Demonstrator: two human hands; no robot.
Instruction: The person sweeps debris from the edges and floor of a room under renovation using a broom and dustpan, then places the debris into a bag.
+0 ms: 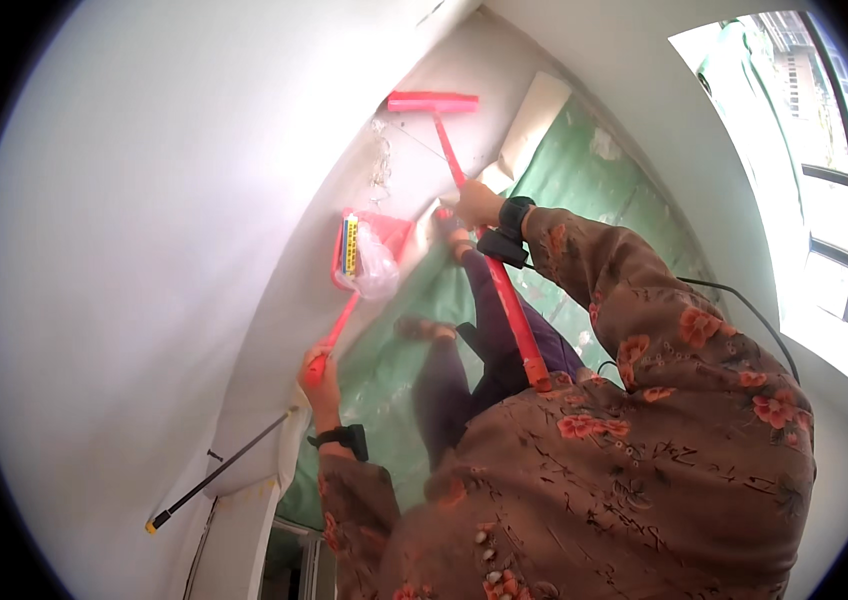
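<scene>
My left hand [320,388] is closed round the red handle of a dustpan [401,232]. The pan rests low by the white wall at the left, holding a crumpled translucent plastic bag [376,262] and a narrow yellow and blue packaged item [350,246]. My right hand [478,204] grips the red handle of a broom [517,318] about midway. Its wide, flat red head [433,102] lies farther off, toward the corner on the pale floor. The handle's near end reaches back to my chest. Debris [381,165] is scattered between broom head and dustpan.
Green sheeting [584,160] covers much of the floor, its pale edge [532,125] curled up. A thin black pole with a yellow end [219,470] leans by the left wall. A window [834,180] stands at the right. A black cable [750,305] runs beside my right arm.
</scene>
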